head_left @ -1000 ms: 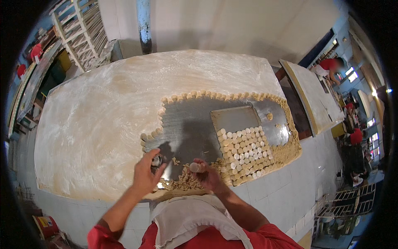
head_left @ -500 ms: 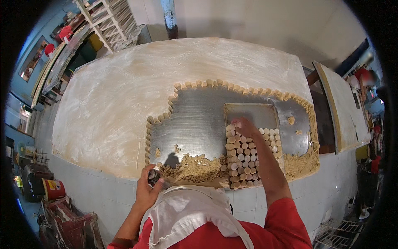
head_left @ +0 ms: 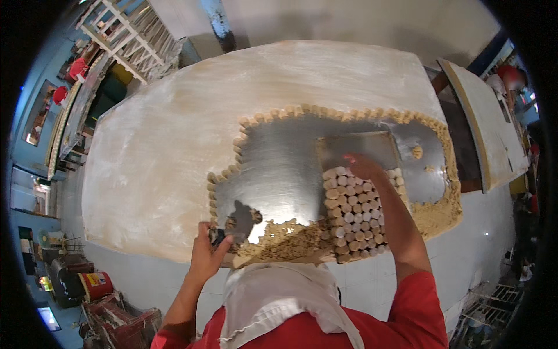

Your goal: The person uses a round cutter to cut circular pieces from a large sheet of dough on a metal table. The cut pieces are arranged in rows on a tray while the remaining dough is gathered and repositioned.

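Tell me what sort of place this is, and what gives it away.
Probably a bakery or similar food workshop: a broad, pale-dusted sheet of what looks like dough, small round pieces packed in rows on a tray, and a tall slatted rack beyond.

pale back wall point(head_left: 360, 20) | blue pole point(head_left: 215, 18), dark base | white slatted rack point(head_left: 127, 36) | light grey floor point(head_left: 139, 270)

Two hands point(head_left: 204, 260); one dark tool point(head_left: 215, 235); one tray point(head_left: 361, 146)
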Demonstrator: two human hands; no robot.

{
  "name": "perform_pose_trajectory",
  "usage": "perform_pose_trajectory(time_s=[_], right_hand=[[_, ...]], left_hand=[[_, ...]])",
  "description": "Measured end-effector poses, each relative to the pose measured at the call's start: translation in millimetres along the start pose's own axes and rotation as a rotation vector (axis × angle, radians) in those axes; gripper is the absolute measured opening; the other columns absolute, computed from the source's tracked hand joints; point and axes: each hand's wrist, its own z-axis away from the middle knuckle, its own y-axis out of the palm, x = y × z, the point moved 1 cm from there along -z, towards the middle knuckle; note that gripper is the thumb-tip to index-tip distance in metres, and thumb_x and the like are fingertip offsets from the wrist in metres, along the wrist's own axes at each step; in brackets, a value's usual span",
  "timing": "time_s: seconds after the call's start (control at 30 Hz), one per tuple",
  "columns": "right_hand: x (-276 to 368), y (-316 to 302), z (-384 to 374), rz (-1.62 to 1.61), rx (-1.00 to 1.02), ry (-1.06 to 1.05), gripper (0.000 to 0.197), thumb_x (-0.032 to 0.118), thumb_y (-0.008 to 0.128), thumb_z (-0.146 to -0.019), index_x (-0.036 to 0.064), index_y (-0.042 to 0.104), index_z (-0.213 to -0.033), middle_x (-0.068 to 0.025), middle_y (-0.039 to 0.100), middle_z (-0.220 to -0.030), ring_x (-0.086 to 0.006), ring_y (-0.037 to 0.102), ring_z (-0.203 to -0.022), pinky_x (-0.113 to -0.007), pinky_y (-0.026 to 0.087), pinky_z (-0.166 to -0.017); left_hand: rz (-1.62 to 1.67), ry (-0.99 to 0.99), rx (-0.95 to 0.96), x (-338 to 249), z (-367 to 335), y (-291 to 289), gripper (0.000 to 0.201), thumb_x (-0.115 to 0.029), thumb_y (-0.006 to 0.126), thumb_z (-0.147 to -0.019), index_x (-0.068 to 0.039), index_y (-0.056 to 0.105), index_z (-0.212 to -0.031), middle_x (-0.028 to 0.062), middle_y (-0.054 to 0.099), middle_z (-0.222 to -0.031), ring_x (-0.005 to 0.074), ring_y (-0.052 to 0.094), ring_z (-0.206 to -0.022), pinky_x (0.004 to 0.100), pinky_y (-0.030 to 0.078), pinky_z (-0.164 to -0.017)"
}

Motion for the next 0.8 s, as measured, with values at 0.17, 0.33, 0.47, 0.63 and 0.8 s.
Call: perform_pose_trajectory(time_s=[0.17, 0.33, 0.47, 0.63, 0.8], right_hand=[[100.4, 47.6, -13.1, 0.202, -0.361, -0.173, 0.053, 0.026, 0.063, -0.105, 0.0095, 0.054, -0.154, -0.0244, 0.056, -0.153, -0.0441, 0.051, -0.144, -0.059, 0.04, -0.119], [204.0, 158.9, -50.9, -0.034, -0.324, -0.413, 0.054, 0.027, 0.073, -0.1, 0.004, 0.059, -0.146, -0.0233, 0.059, -0.144, -0.0428, 0.053, -0.137, -0.059, 0.041, -0.115], [255.2, 193.8, -93.0, 0.05, -0.53, -0.516, 0.045, 0.021, 0.08, -0.093, 0.0092, 0.067, -0.134, -0.0123, 0.057, -0.114, -0.0336, 0.059, -0.113, -0.053, 0.045, -0.101], [277.4, 179.5, -143.4, -0.023, -0.609, -0.432, 0.044, 0.022, 0.081, -0.091, 0.0093, 0.067, -0.13, -0.0111, 0.06, -0.117, -0.0341, 0.059, -0.114, -0.05, 0.046, -0.1], [279.0, 164.9, -162.8, -0.052, -0.614, -0.42, 0.048, 0.026, 0.079, -0.09, 0.0088, 0.065, -0.132, -0.0112, 0.061, -0.12, -0.0329, 0.058, -0.117, -0.05, 0.046, -0.101]], left_hand=[[-0.578, 0.126, 0.133, 5.2, -120.9, -36.5, 0.05, -0.03, 0.082, -0.093, -0.003, 0.05, -0.121, 0.0218, 0.068, -0.081, 0.0421, 0.071, -0.075, 0.0487, 0.055, -0.069], [-0.661, 0.297, 0.169, 3.2, -248.5, -42.1, 0.044, -0.03, 0.081, -0.094, -0.006, 0.054, -0.12, 0.0189, 0.069, -0.081, 0.0424, 0.072, -0.079, 0.053, 0.054, -0.071], [-0.724, 0.405, 0.228, -6.5, -325.4, -32.0, 0.039, -0.027, 0.078, -0.096, -0.006, 0.056, -0.121, 0.0186, 0.071, -0.083, 0.0421, 0.073, -0.083, 0.0521, 0.055, -0.075], [-0.897, 0.441, 0.323, -19.7, -377.2, -11.8, 0.042, -0.027, 0.077, -0.095, -0.004, 0.056, -0.123, 0.0191, 0.074, -0.09, 0.042, 0.075, -0.094, 0.0531, 0.058, -0.085], [-0.902, 0.383, 0.45, -9.2, -399.8, 3.3, 0.046, -0.024, 0.078, -0.091, -0.001, 0.056, -0.124, 0.0216, 0.075, -0.095, 0.044, 0.074, -0.098, 0.055, 0.058, -0.091]])
